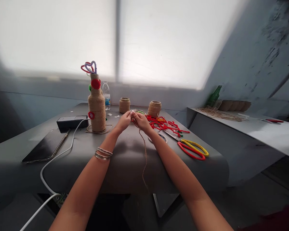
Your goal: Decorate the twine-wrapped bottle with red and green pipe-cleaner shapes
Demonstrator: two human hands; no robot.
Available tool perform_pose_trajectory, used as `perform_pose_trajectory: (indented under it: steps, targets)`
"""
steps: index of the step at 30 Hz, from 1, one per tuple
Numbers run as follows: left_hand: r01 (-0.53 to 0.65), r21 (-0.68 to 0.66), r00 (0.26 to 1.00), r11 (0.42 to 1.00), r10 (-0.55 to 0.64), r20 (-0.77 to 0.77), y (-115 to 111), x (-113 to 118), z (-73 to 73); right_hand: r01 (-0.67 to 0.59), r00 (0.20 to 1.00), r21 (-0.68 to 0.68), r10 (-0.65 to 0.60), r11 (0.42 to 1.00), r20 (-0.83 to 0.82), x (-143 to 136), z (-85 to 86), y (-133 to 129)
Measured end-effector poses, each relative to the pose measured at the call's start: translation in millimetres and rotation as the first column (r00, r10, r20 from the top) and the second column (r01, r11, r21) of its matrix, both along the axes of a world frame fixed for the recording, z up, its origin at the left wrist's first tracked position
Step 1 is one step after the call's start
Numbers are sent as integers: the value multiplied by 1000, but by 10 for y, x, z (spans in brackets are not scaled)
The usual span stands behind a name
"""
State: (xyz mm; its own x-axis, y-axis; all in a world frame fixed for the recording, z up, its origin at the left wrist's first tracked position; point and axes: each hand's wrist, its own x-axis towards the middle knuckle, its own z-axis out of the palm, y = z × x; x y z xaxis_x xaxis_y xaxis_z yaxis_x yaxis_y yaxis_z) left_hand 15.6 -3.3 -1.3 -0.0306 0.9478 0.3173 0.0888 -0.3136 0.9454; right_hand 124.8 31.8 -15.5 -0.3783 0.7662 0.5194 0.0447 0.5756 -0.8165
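Note:
My left hand [124, 121] and my right hand [141, 120] meet over the middle of the table, fingertips pinched together. From between them a thin brown twine [145, 154] hangs down past the table's front edge. Both hands are closed on this twine; a small pale bit at the fingertips is too small to make out. Just behind the hands stand two twine-wrapped jars, one at the left [124, 105] and one at the right [154, 109]. Red pipe cleaners [168, 124] lie in a heap beside my right hand.
Scissors [192, 149] with red and yellow handles and a roll of tape [162, 138] lie at the right. A twine-wrapped bottle [97, 110], a plastic water bottle [106, 96], a black box [72, 122], a phone [45, 146] and a white cable [55, 162] are at the left. A side table [262, 134] holds a green bottle [214, 96].

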Motion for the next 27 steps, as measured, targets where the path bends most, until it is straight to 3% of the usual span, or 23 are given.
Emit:
perform_pose_trajectory:
  steps: [4,8,16,21,25,27]
  targets:
    - [44,-59,999,997,-44,12,-115,-23,121,-96,995,-90,94,991,-29,13,38,-26]
    - [110,-90,994,990,-110,1,-219,-50,195,-93,996,-121,94,988,-2,49,92,-90]
    - [193,-186,981,964,-191,28,-129,-141,105,-115,993,-184,119,976,11,107,139,-100]
    - [158,-229,984,961,-134,117,-85,-77,74,33,998,-85,-37,996,-47,51,63,-51]
    - [70,-215,994,974,-52,91,-89,18,65,259,962,172,-269,950,35,17,-4,-62]
    - [32,-163,997,986,-19,81,-87,30,69,245,960,204,-266,948,86,11,-14,-64]
